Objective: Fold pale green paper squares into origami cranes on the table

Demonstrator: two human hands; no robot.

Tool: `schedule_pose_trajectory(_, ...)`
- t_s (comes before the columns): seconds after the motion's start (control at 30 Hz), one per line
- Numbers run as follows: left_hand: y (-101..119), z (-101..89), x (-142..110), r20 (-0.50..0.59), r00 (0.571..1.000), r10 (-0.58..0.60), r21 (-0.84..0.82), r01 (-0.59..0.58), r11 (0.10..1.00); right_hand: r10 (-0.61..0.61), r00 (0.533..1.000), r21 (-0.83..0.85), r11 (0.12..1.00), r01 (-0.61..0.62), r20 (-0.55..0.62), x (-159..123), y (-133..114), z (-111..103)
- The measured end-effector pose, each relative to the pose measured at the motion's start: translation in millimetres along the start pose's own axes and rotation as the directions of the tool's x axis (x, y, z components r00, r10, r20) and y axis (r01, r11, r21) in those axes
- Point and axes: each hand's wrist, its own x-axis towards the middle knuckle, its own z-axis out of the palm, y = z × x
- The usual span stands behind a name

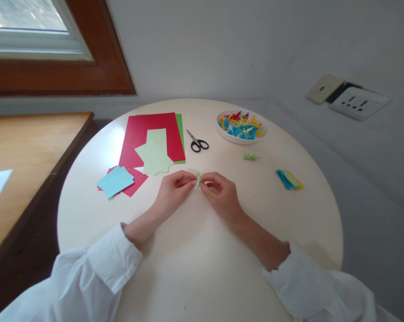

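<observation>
Over the middle of the table, a small folded piece of light green paper (198, 180) is pinched between both hands. My left hand (176, 188) grips its left side with thumb and fingertips. From the right, my right hand (222, 191) closes on the other side in the same way. The fingertips cover part of the paper, so its exact folded shape is hard to make out. Light green paper sheets (155, 154) lie just beyond my left hand, and black-handled scissors (198, 144) rest farther back.
Red paper (131, 129) lies over green sheets at the back left. Light blue squares (115, 181) sit at the left. A white dish (240, 141) holds many colourful paper cranes. Right of centre are a green folded piece (251, 157) and blue and yellow folded papers (289, 179).
</observation>
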Motion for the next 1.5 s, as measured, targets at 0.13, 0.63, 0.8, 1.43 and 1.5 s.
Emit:
schedule_pose_trajectory(0.13, -1.1, -1.2, 0.1, 0.013, 1.000, 0.011, 0.000, -0.011, 1.000, -0.043, 0.999, 0.002, 0.999, 0.043, -0.004, -0.8, -1.2, -0.7)
schedule_pose_trajectory(0.63, -0.4, -2.0, -0.4, -0.012, 0.999, 0.040, 0.000, -0.040, 0.999, 0.015, 1.000, 0.100, 0.995, -0.018, 0.027, -1.7, 1.4, -1.3)
schedule_pose_trajectory(0.8, 0.2, -1.7, -0.6, -0.006, 1.000, 0.010, 0.000, -0.010, 1.000, 0.010, 1.000, 0.103, 0.995, -0.010, 0.007, -0.3, 0.0, -0.8)
schedule_pose_trajectory(1.43, -2.8, -3.8, -0.3, 0.069, 0.996, 0.064, -0.053, -0.061, 0.997, 0.304, 0.948, 0.318, 0.893, -0.317, 0.093, 6.3, -1.5, -2.9)
schedule_pose_trajectory(1.5, -1.3, -3.7, -0.6, 0.069, 0.996, 0.055, -0.026, -0.054, 0.998, 0.312, 0.945, 0.321, 0.889, -0.327, 0.098, 6.2, -0.7, -2.9)
